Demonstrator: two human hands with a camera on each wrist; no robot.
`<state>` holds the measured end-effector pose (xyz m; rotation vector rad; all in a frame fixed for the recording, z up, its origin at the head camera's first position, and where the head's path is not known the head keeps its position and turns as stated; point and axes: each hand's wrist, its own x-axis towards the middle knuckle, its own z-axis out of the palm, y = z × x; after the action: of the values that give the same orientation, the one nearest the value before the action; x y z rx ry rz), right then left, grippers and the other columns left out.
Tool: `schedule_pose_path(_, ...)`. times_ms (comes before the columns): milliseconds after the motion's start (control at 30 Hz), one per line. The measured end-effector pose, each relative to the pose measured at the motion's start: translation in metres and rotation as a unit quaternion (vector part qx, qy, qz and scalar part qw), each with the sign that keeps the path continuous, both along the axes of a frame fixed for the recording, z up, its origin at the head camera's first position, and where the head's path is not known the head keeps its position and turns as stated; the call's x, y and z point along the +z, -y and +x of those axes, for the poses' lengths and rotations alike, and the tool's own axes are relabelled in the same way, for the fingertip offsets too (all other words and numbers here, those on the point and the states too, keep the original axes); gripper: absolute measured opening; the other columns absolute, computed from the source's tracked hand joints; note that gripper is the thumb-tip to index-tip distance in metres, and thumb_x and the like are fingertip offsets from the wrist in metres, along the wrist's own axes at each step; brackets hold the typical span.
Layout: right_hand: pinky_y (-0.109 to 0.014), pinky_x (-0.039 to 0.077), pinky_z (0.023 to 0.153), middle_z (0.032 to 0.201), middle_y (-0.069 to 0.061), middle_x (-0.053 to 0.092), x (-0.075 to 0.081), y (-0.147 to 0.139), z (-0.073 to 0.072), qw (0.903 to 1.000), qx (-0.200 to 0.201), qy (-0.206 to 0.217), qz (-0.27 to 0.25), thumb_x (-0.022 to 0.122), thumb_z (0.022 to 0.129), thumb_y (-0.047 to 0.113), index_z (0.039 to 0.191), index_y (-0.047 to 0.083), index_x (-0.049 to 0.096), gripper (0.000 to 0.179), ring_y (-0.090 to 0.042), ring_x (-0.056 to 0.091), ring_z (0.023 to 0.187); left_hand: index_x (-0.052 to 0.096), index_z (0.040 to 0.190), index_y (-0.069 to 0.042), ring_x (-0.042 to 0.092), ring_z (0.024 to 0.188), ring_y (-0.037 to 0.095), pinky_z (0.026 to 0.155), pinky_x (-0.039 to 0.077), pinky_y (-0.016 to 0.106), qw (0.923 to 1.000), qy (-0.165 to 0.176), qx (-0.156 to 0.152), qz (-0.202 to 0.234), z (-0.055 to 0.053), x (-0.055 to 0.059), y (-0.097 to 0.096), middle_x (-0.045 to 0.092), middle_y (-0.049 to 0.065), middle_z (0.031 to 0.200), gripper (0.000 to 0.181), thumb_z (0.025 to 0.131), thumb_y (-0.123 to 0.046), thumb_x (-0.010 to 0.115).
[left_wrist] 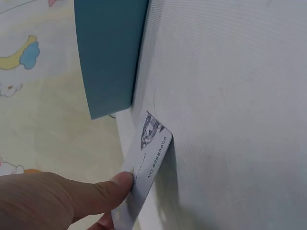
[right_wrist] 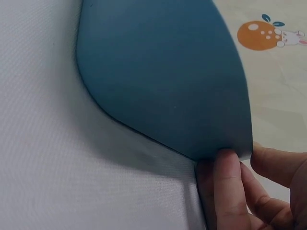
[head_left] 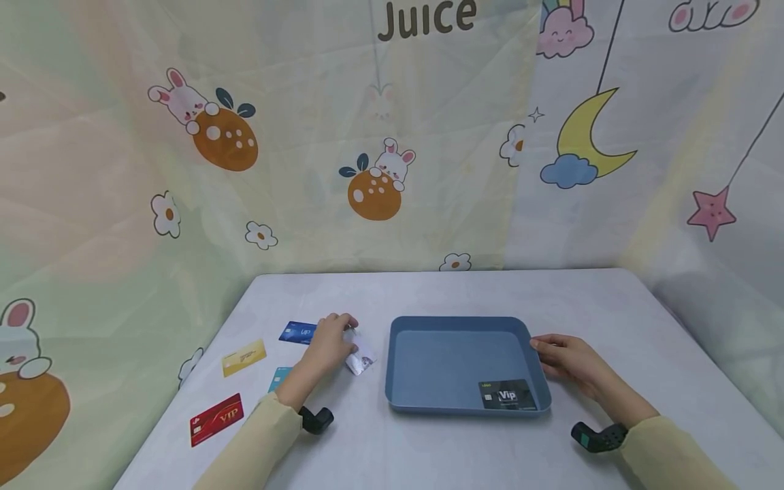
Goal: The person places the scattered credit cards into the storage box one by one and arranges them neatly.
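Observation:
My left hand pinches a silver-white card just left of the tray. In the left wrist view the card is tilted, with a diamond picture and a printed number at its far end; the thumb lies on its face. My right hand holds the right rim of a blue-grey tray. In the right wrist view, fingers press the tray's outer wall and the thumb is at the rim. A black Vip card lies in the tray's front right corner.
Left of the tray lie a blue card, partly behind the left hand, a gold card, a teal card half hidden by the forearm, and a red VIP card. The white table meets a printed cloth backdrop.

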<state>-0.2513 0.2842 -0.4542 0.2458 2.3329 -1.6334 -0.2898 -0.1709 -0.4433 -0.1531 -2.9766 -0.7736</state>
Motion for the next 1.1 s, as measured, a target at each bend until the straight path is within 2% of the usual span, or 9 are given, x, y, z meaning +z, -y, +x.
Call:
schedule_pose_path(333,-0.026,0.062,0.083,0.140,-0.032,0.058,-0.001,0.000,0.000,1.0000,-0.004,0.003,-0.008,0.063,0.104,0.036,0.146,-0.014,0.041,0.069,-0.017,0.069,0.109,0.071,0.116,-0.008,0.060,0.095,0.023,0.089,0.057,0.042,0.9988,-0.015,-0.008,0.045,0.006,0.011,0.003,0.065,0.009,0.111,0.026,0.092,0.002,0.071)
schedule_pose_path(600,-0.025,0.061,0.083,0.141,-0.031,0.057,-0.002,0.000,0.000,1.0000,-0.003,0.002,-0.008,0.062,0.104,0.037,0.147,-0.014,0.041,0.069,-0.016,0.068,0.109,0.071,0.105,-0.008,0.056,0.081,0.018,0.073,0.051,0.033,0.9975,-0.054,-0.018,0.043,0.009,0.015,0.007,0.066,0.007,0.100,0.020,0.091,0.005,0.067)
schedule_pose_path(900,-0.024,0.061,0.082,0.138,-0.029,0.060,-0.003,-0.002,-0.001,0.9999,-0.002,0.003,-0.010,0.062,0.104,0.038,0.147,-0.013,0.041,0.070,-0.012,0.068,0.106,0.071,0.104,-0.007,0.058,0.076,0.016,0.066,0.049,0.029,0.9956,-0.061,-0.004,0.071,0.014,0.022,0.010,0.070,0.007,0.100,0.017,0.091,0.004,0.069)
schedule_pose_path(1100,-0.024,0.061,0.081,0.131,-0.022,0.066,-0.005,-0.003,-0.001,0.9999,-0.001,-0.002,-0.016,0.063,0.104,0.037,0.146,-0.013,0.042,0.069,-0.008,0.067,0.102,0.070,0.105,-0.008,0.059,0.074,0.016,0.064,0.049,0.028,0.9943,-0.058,0.014,0.089,0.016,0.026,0.012,0.071,0.006,0.101,0.017,0.091,0.002,0.070)
